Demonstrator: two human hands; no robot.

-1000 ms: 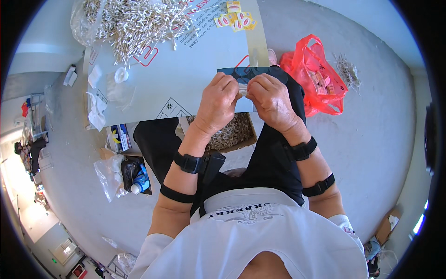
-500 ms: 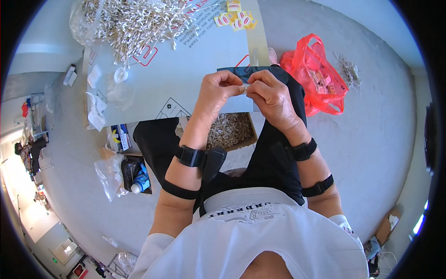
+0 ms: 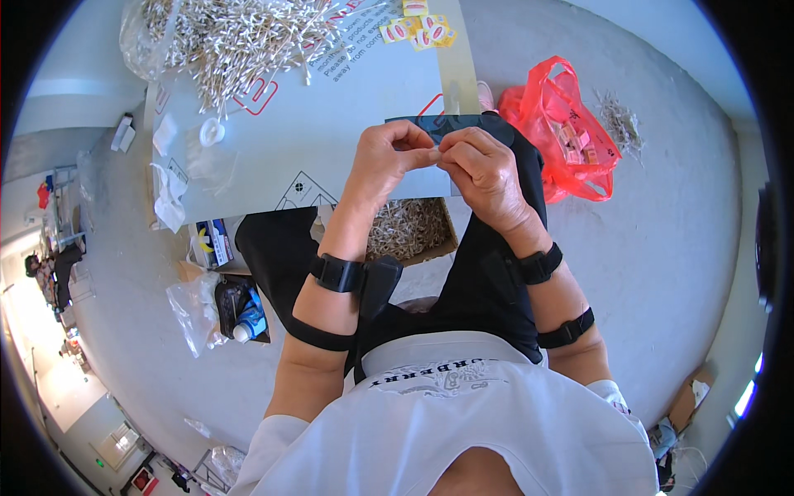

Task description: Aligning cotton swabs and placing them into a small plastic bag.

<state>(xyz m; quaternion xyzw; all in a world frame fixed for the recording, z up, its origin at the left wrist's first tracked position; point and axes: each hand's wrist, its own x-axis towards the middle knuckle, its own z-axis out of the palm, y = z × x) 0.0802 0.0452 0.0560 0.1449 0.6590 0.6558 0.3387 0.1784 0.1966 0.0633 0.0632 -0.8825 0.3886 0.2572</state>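
My left hand (image 3: 387, 161) and my right hand (image 3: 486, 178) meet at the fingertips over the near right edge of a pale board (image 3: 281, 149). Both are closed in a pinch, thumb against fingers. Something small and whitish may lie between them, but the fingers hide what it is. Just beyond the hands lies a dark blue sheet (image 3: 447, 126) at the board's edge. A big heap of cotton swabs (image 3: 248, 50) covers the board's far left. Below the board, between my legs, an open carton (image 3: 454, 240) is full of similar small sticks.
Small yellow-and-white packets (image 3: 422, 33) lie at the board's far right. A red plastic bag (image 3: 538, 107) with small pink boxes stands on the floor at right, beside scattered sticks (image 3: 619, 124). A white ring (image 3: 212, 131) and crumpled plastic (image 3: 171, 198) sit at the board's left.
Both hands stay at nearly the same spot, fingertips together. The pale bit between them shows less now, as the fingers have shifted slightly. The whole view has moved a little.
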